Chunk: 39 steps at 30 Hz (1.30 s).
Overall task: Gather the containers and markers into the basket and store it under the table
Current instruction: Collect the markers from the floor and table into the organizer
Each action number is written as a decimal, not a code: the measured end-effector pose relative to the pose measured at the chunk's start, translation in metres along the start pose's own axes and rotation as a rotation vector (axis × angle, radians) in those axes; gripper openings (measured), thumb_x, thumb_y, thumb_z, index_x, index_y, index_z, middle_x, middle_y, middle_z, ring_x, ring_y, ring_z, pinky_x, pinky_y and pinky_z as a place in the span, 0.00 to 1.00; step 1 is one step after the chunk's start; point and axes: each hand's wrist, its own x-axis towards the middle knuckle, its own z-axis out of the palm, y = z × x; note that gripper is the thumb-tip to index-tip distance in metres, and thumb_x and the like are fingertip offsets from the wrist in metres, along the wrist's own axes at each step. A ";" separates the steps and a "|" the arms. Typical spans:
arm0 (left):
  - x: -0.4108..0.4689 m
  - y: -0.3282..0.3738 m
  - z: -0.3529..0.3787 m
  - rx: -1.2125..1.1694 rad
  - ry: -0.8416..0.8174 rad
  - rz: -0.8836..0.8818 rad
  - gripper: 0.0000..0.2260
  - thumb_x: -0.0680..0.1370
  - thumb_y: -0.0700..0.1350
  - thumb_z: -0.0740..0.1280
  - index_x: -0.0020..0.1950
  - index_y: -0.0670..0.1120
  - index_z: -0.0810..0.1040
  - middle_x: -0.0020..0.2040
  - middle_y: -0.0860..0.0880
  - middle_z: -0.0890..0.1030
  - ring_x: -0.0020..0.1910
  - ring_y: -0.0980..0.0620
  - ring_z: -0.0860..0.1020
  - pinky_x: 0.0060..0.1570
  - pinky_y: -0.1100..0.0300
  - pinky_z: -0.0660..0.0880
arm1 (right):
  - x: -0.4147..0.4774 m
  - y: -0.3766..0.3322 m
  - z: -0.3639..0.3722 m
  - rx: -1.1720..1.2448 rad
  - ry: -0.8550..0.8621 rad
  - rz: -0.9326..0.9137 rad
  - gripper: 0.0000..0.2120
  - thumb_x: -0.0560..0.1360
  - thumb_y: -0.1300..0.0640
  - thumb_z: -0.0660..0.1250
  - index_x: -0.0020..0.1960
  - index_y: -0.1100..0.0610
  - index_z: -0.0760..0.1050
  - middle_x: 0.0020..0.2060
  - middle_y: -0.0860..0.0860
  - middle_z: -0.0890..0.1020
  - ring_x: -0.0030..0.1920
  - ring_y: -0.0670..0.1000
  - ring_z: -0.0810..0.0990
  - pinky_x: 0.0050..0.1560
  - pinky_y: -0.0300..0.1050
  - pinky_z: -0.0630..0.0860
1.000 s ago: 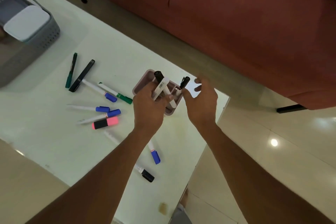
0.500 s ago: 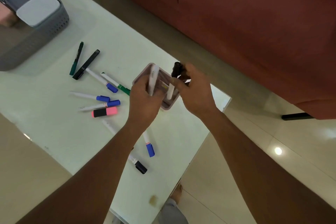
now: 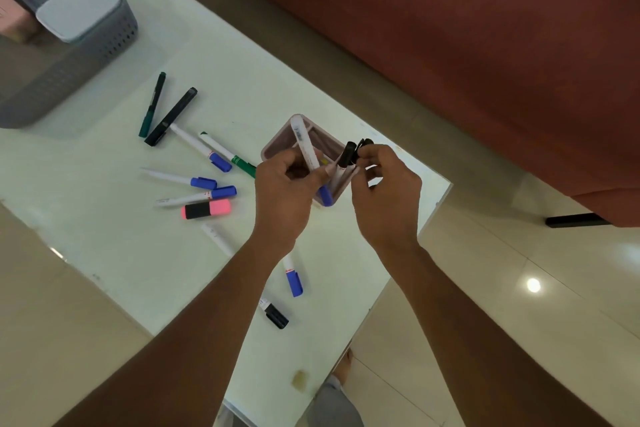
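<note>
Both hands work at the pink container (image 3: 274,144) near the table's right corner. The left hand (image 3: 284,194) grips a blue-capped white marker (image 3: 306,149) slanting over the container; the right hand (image 3: 384,191) pinches a black-capped marker (image 3: 347,157) standing inside it. More markers (image 3: 180,179) and a pink highlighter (image 3: 207,209) lie loose to the left on the pale glass table (image 3: 104,246). A grey basket (image 3: 114,42) holding a white-lidded box (image 3: 78,10) sits at the far left. Behind are a red sofa (image 3: 485,45) and a glossy tiled floor (image 3: 519,315).
</note>
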 end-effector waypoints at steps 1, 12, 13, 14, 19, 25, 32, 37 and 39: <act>0.000 0.001 0.000 -0.094 -0.002 -0.037 0.10 0.71 0.41 0.75 0.52 0.47 0.83 0.49 0.47 0.85 0.48 0.51 0.84 0.52 0.56 0.81 | -0.006 -0.003 -0.002 0.071 -0.043 0.009 0.12 0.74 0.66 0.68 0.52 0.51 0.77 0.41 0.36 0.78 0.41 0.37 0.79 0.41 0.28 0.77; -0.018 -0.004 0.008 -0.860 -0.111 -0.504 0.18 0.74 0.42 0.72 0.60 0.35 0.77 0.52 0.36 0.84 0.49 0.41 0.84 0.46 0.52 0.82 | -0.012 -0.032 -0.042 0.423 0.005 0.176 0.05 0.74 0.62 0.71 0.50 0.56 0.80 0.43 0.51 0.84 0.35 0.48 0.79 0.39 0.37 0.77; -0.016 -0.005 0.007 -0.864 -0.081 -0.521 0.15 0.75 0.41 0.71 0.58 0.35 0.77 0.48 0.38 0.84 0.46 0.42 0.85 0.44 0.53 0.82 | -0.004 -0.034 -0.047 0.379 0.026 0.134 0.05 0.75 0.61 0.71 0.50 0.55 0.79 0.43 0.50 0.83 0.35 0.47 0.79 0.38 0.38 0.77; -0.014 -0.006 0.005 -0.822 -0.050 -0.522 0.12 0.76 0.40 0.70 0.57 0.36 0.78 0.45 0.39 0.85 0.43 0.43 0.85 0.41 0.53 0.82 | 0.004 -0.036 -0.052 0.320 0.037 0.085 0.05 0.75 0.59 0.71 0.49 0.53 0.78 0.42 0.48 0.83 0.35 0.47 0.79 0.39 0.39 0.77; -0.013 -0.012 0.000 -0.130 0.026 -0.332 0.04 0.77 0.37 0.66 0.47 0.42 0.80 0.40 0.44 0.84 0.35 0.48 0.84 0.32 0.57 0.81 | 0.029 -0.041 -0.043 -0.013 -0.110 -0.018 0.08 0.74 0.54 0.72 0.52 0.55 0.80 0.38 0.44 0.79 0.33 0.36 0.77 0.39 0.22 0.71; -0.012 -0.024 0.004 0.331 -0.023 0.108 0.08 0.75 0.39 0.69 0.52 0.48 0.78 0.41 0.55 0.80 0.40 0.55 0.79 0.40 0.63 0.78 | 0.021 -0.051 -0.024 -0.173 -0.269 -0.045 0.11 0.75 0.55 0.72 0.55 0.57 0.80 0.46 0.51 0.83 0.41 0.48 0.79 0.55 0.40 0.77; -0.017 -0.035 0.012 0.461 -0.041 0.229 0.13 0.74 0.39 0.70 0.57 0.49 0.78 0.45 0.54 0.77 0.38 0.60 0.75 0.38 0.74 0.67 | -0.001 -0.035 -0.010 -0.219 -0.380 0.070 0.16 0.77 0.55 0.69 0.64 0.56 0.76 0.54 0.53 0.83 0.51 0.51 0.83 0.62 0.45 0.75; -0.012 -0.030 0.018 0.493 -0.076 0.267 0.12 0.76 0.46 0.70 0.58 0.49 0.75 0.53 0.50 0.78 0.44 0.52 0.78 0.44 0.68 0.74 | 0.001 -0.004 -0.009 -0.120 -0.107 0.187 0.13 0.76 0.65 0.67 0.60 0.57 0.76 0.51 0.51 0.83 0.37 0.41 0.79 0.39 0.21 0.71; -0.005 -0.025 0.022 0.554 -0.083 0.282 0.16 0.76 0.48 0.70 0.61 0.47 0.73 0.58 0.48 0.75 0.48 0.51 0.77 0.47 0.62 0.76 | 0.013 0.010 -0.011 -0.078 -0.042 0.242 0.15 0.74 0.68 0.64 0.60 0.59 0.75 0.51 0.51 0.82 0.35 0.36 0.76 0.35 0.21 0.69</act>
